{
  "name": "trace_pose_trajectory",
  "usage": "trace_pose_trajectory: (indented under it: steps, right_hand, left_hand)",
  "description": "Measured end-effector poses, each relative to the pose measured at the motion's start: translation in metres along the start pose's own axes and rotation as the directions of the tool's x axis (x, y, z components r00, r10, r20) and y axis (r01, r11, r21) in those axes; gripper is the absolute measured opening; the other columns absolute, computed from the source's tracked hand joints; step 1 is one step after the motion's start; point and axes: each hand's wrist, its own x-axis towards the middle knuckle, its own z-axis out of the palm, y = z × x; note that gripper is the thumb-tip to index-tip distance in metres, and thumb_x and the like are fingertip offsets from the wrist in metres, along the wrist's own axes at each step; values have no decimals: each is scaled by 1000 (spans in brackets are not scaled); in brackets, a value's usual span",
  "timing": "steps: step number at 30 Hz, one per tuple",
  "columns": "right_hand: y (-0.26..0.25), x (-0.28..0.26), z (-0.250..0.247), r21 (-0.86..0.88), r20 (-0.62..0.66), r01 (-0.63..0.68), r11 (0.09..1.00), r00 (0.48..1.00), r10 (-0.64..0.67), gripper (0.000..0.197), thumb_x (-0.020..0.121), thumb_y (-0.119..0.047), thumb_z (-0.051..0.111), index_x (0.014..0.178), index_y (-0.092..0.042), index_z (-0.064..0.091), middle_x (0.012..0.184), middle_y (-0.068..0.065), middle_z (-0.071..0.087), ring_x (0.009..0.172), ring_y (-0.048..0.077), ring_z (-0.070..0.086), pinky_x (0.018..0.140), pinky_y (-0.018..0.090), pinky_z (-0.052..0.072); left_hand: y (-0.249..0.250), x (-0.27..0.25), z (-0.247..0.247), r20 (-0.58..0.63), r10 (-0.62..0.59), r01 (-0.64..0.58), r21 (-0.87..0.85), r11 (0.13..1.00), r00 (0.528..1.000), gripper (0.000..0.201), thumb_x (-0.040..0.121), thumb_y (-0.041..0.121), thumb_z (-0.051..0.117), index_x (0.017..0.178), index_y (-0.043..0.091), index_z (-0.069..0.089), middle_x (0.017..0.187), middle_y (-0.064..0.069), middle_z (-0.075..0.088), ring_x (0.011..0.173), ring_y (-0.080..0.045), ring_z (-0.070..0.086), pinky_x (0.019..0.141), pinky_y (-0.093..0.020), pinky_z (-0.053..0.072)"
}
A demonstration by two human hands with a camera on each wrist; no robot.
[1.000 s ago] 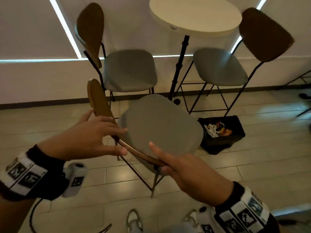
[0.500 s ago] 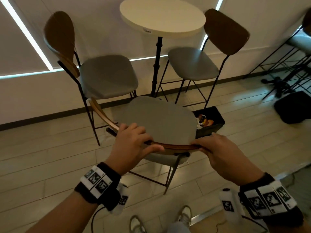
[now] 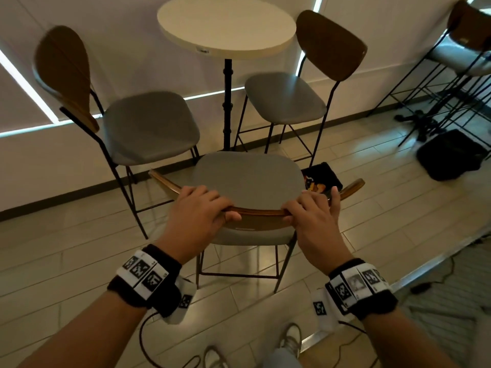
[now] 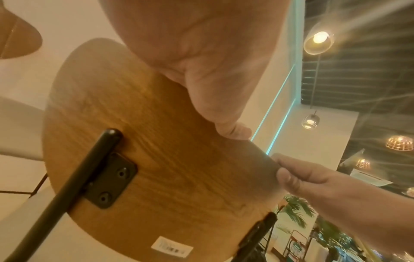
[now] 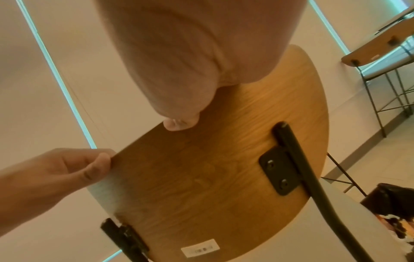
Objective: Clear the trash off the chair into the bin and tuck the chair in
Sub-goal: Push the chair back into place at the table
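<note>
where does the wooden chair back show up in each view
Head: the chair back is a thin curved edge at centre, gripped by the left hand and right hand.
Left wrist: its rear face fills the middle.
Right wrist: its rear face sits centre-right.
Shared landmark: the white sticker, wrist views only.

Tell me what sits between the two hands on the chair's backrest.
Only bare wooden backrest rim: left hand and right hand grip its top edge apart, nothing between them. The head view shows it.
</note>
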Motion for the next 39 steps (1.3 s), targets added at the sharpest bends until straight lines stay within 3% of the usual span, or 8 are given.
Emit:
trace_pose_trajectory:
  steps: [6,12,16,20,24,29,33,39]
  right_hand:
    - [49,-1,-12,-44,25,126,991,992,-125,26,100,-34,37,107,-37,62,107,-13,61,115,19,51,120,56,17]
    - [109,-9,-30,-44,68,236,971,970,-233,14,98,-28,58,105,-39,61,98,-19,57,92,12,48,96,33,30]
    - [132,-10,-36,-31,145,332,943,935,-325,12,95,-37,57,106,-39,61,102,-18,61,94,12,53,92,36,41]
    - [148,13,-40,-6,165,409,913,900,-402,9,97,-37,57,105,-39,58,99,-18,61,93,11,51,92,33,38]
    - [161,53,-40,43,141,395,918,907,-397,17,96,-27,58,108,-38,61,103,-18,63,100,11,52,102,35,34]
    - [163,100,-48,62,249,375,925,892,-378,31,98,-45,40,117,-35,62,110,-15,61,111,15,51,111,43,32]
    - [167,125,-49,45,251,228,973,940,-231,62,94,-69,30,138,-34,55,144,-4,54,144,25,38,127,55,9]
    - [178,137,-43,-3,228,219,976,950,-212,82,88,-77,12,134,-29,60,150,5,50,149,31,29,126,57,2]
  left_hand:
    - [34,7,17,-51,-28,27,-8,1000,998,53,103,68,28,107,36,70,97,13,69,93,-12,57,91,-39,41]
    - [98,11,33,-136,-85,82,-26,996,987,54,103,68,30,93,35,71,83,15,65,81,-10,52,81,-32,34]
    - [130,-4,42,-151,-181,174,-60,983,972,55,102,72,30,91,36,71,82,18,63,81,-10,53,79,-33,35]
    - [141,5,44,-179,-242,231,-82,970,954,54,101,71,34,91,34,72,84,16,67,82,-13,58,78,-37,41]
    - [136,44,41,-154,-297,294,-43,955,942,53,101,70,33,94,35,73,87,17,69,85,-12,58,83,-38,40]
    - [117,86,39,-95,-341,339,-38,940,935,57,97,75,30,99,37,72,92,18,71,91,-10,54,92,-43,39]
    - [111,113,38,-98,-364,365,-12,931,926,65,93,81,29,100,35,73,98,16,73,97,-13,56,97,-44,36]
    - [122,130,47,-151,-420,429,31,903,895,74,91,87,26,102,33,76,105,14,75,107,-15,58,103,-46,34]
